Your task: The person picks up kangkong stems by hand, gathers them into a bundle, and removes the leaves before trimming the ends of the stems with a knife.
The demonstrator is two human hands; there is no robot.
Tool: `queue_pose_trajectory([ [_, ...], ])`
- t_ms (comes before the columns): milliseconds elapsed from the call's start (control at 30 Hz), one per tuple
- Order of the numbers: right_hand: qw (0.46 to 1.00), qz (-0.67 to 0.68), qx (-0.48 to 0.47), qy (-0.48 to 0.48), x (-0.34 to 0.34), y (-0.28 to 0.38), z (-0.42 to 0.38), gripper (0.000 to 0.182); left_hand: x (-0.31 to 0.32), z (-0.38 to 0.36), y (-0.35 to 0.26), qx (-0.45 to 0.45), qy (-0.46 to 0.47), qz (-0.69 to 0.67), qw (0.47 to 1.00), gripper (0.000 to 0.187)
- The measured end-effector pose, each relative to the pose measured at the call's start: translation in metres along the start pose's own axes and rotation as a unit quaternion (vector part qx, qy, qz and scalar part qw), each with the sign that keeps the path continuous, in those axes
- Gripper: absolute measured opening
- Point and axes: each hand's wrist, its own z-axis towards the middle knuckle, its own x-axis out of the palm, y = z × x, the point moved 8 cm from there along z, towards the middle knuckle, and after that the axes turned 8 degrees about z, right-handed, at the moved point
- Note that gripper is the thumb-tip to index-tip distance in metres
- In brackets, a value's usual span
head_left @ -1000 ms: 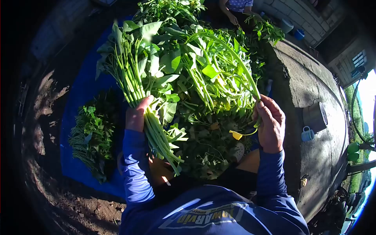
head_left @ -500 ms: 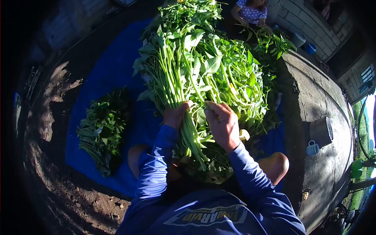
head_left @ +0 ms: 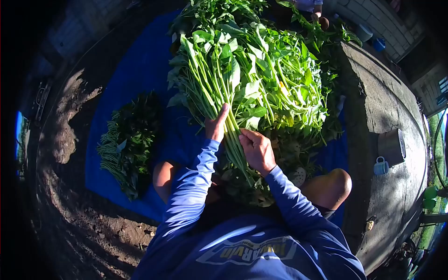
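Note:
A long bunch of leafy water spinach (head_left: 208, 87) is in my left hand (head_left: 215, 125), its thumb laid across the pale green stems. My right hand (head_left: 258, 150) is closed against the right side of the same stems, lower down, its fingertips pressed to them. The cut ends of the stems point down towards my lap, and the leaves fan out away from me. Just beyond and to the right lies a big heap of the same greens (head_left: 291, 88), brightly sunlit. My left fingers are mostly hidden under the bunch.
A blue tarp (head_left: 116, 91) lies beneath everything. On it at left sits a smaller pile of bundled greens (head_left: 133, 147). At right, a concrete ledge (head_left: 368, 100) carries a mug (head_left: 381, 165) and a metal pot (head_left: 392, 147). Another person's hand (head_left: 319, 19) shows at the top.
My right hand has come down from a stem beside the bunch and now rests against the bunched stems. The view has shifted, so the other person is mostly out of frame.

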Motion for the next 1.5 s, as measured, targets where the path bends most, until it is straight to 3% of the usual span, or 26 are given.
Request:
queue_pose_trajectory([
  [33,1.000,-0.006,-0.014,0.001,0.003,0.001,0.001,0.027,0.001,-0.001,-0.005,-0.023,-0.010,-0.008,1.000,0.057],
  [100,0.999,-0.018,-0.027,0.000,0.008,-0.003,-0.004,0.027,0.006,0.011,0.005,0.024,0.080,0.156,0.984,0.063],
  [133,0.999,-0.040,-0.028,0.015,0.012,-0.003,-0.004,0.027,-0.005,0.023,0.047,-0.077,0.111,0.264,0.955,0.055],
  [167,0.998,-0.036,0.009,0.050,0.014,-0.004,-0.005,0.030,-0.009,0.023,0.045,-0.126,0.112,0.252,0.953,0.053],
  [200,0.995,0.054,0.031,0.084,0.016,-0.021,-0.007,0.033,-0.006,0.003,-0.007,-0.147,0.073,0.315,0.935,0.048],
  [233,0.928,0.298,0.214,0.073,-0.009,-0.032,-0.002,0.037,-0.006,0.012,0.010,-0.217,0.165,0.067,0.960,0.047],
  [267,0.926,0.317,0.205,0.005,-0.034,-0.031,0.004,0.039,-0.015,0.016,-0.011,-0.162,0.098,0.094,0.977,0.039],
  [300,0.959,0.219,0.178,-0.012,-0.059,-0.036,0.008,0.036,-0.017,0.012,-0.025,-0.172,0.080,0.081,0.978,0.039],
  [367,0.965,0.201,0.168,0.024,-0.078,-0.025,0.002,0.029,-0.015,-0.002,-0.052,-0.201,0.067,0.046,0.976,0.036],
  [500,0.980,0.053,0.078,0.177,-0.062,0.028,-0.034,0.025,-0.016,0.000,-0.062,-0.180,0.052,0.023,0.982,0.039],
  [567,0.989,0.044,0.045,0.131,-0.053,0.031,-0.046,0.029,-0.012,-0.003,-0.070,-0.169,0.045,0.021,0.984,0.040],
  [600,0.989,0.058,0.084,0.105,-0.051,0.021,-0.049,0.031,-0.011,-0.003,-0.067,-0.171,0.046,0.019,0.984,0.040],
  [700,0.999,0.005,-0.025,0.039,-0.052,0.032,-0.048,0.031,-0.010,-0.003,-0.063,-0.174,0.046,0.020,0.983,0.040],
  [733,0.991,-0.066,-0.113,0.027,-0.049,0.042,-0.047,0.030,-0.011,-0.004,-0.063,-0.177,0.045,0.024,0.983,0.040],
  [967,0.960,-0.152,-0.236,-0.015,-0.041,0.047,-0.044,0.034,-0.006,-0.003,-0.067,-0.165,0.019,0.032,0.986,0.034],
  [1133,0.959,-0.169,-0.228,0.008,-0.033,0.041,-0.039,0.027,-0.014,0.001,-0.058,-0.157,-0.010,0.015,0.987,0.032],
  [1233,0.951,-0.198,-0.235,-0.029,-0.043,0.045,-0.037,0.024,-0.025,0.009,-0.055,-0.132,-0.039,0.021,0.990,0.030],
  [1367,0.967,-0.239,-0.076,0.042,-0.056,-0.002,-0.061,0.022,-0.032,0.008,-0.077,-0.144,-0.047,0.000,0.988,0.029],
  [1433,0.946,-0.314,-0.075,0.018,-0.070,-0.010,-0.067,0.028,-0.038,0.006,-0.086,-0.160,-0.053,0.006,0.986,0.030],
  [1500,0.987,-0.159,-0.030,0.014,-0.083,-0.015,-0.060,0.026,-0.039,0.006,-0.085,-0.158,-0.057,-0.031,0.985,0.038],
])
